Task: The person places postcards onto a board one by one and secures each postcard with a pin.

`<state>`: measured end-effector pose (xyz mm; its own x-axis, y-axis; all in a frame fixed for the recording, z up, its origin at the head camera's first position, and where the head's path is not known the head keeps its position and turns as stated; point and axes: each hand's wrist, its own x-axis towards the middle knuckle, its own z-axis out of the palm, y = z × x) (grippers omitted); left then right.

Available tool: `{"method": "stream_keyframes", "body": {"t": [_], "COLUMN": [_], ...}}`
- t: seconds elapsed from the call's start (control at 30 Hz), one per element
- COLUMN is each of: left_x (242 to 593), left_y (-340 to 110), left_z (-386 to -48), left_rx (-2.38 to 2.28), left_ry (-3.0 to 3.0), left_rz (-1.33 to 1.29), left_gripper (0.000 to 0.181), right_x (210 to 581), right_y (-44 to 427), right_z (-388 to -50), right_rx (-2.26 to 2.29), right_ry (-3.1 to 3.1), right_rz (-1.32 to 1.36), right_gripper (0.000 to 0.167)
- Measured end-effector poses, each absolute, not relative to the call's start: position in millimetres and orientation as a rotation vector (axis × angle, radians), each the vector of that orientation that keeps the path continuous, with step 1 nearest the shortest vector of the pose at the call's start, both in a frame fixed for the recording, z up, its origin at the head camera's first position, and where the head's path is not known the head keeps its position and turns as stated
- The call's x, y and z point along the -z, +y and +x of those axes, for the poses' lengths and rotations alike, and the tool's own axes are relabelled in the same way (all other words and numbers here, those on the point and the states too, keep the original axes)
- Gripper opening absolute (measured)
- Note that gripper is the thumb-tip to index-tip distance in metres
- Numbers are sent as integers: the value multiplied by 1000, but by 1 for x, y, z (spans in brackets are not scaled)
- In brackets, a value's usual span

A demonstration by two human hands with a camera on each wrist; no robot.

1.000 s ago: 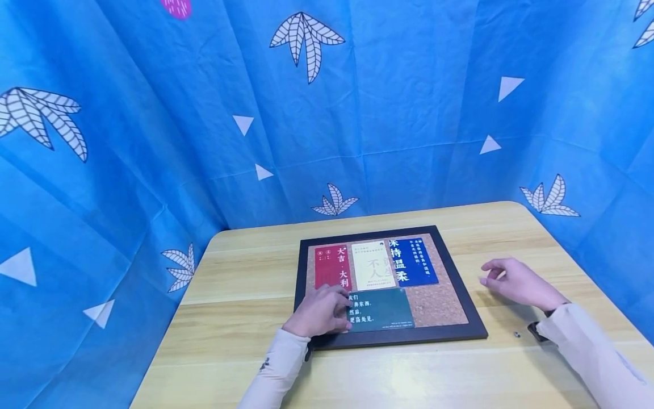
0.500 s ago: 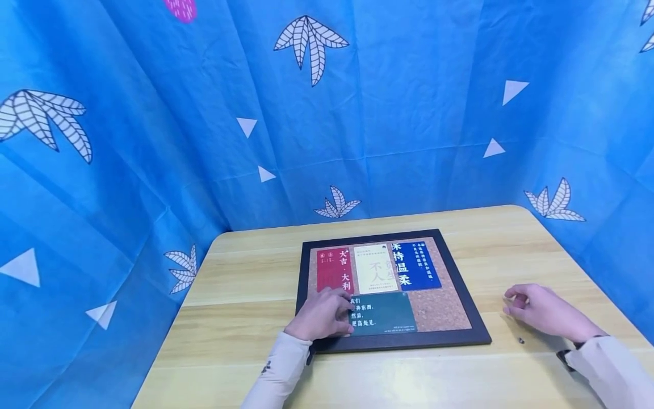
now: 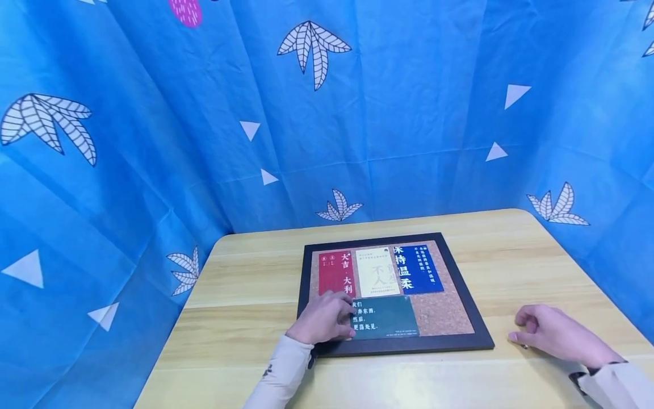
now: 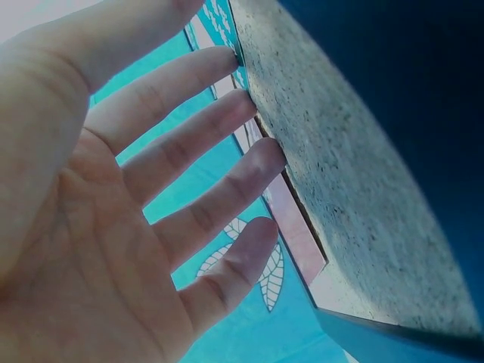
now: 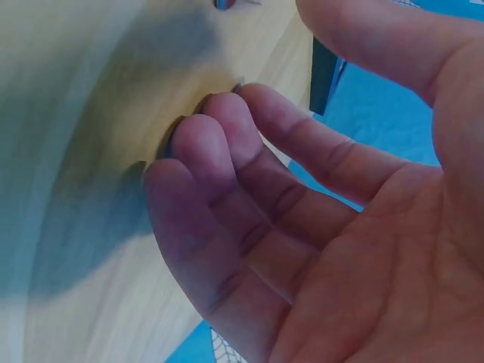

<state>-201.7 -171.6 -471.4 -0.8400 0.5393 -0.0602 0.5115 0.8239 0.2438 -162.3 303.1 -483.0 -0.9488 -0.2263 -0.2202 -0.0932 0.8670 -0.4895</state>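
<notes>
My left hand rests at the left end of a green card with white writing; its fingers look extended in the left wrist view. The card lies on a cork board with a dark frame. Along the board's upper part lie a red card, a cream card and a blue card. My right hand is low over the table, right of the board. Its fingers bend loosely, thumb apart, with nothing visible between them. A tiny shiny piece, its kind unclear, lies by the thumb tip.
The board sits on a light wooden table with rounded far corners. A blue patterned curtain hangs behind and on both sides. Bare cork shows at the board's lower right.
My right hand has moved right and toward me, down to the tiny piece on the table. My left hand stays at the green card. The head view has shifted slightly.
</notes>
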Motion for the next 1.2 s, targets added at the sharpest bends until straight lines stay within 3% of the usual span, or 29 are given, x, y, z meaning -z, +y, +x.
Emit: {"method": "stream_keyframes", "body": {"t": [0.43,0.73,1.2], "left_x": [470,470,470], "left_y": [-170,-172,-171], "left_z": [-200,-201,-202], "left_rx": [-335,-333,-319], "left_ry": [2882,2882,2887], "left_rz": [834,828,861], "left_gripper": [47,48,48], "right_x": [488,491,487], "right_y": [303,304,302], "right_z": [-152,-152,-145], "right_rx": [716,644,612], "right_ry": [2749,2715,2747], "right_rz": [-186,-35,-73], "right_gripper": [13,17,18]}}
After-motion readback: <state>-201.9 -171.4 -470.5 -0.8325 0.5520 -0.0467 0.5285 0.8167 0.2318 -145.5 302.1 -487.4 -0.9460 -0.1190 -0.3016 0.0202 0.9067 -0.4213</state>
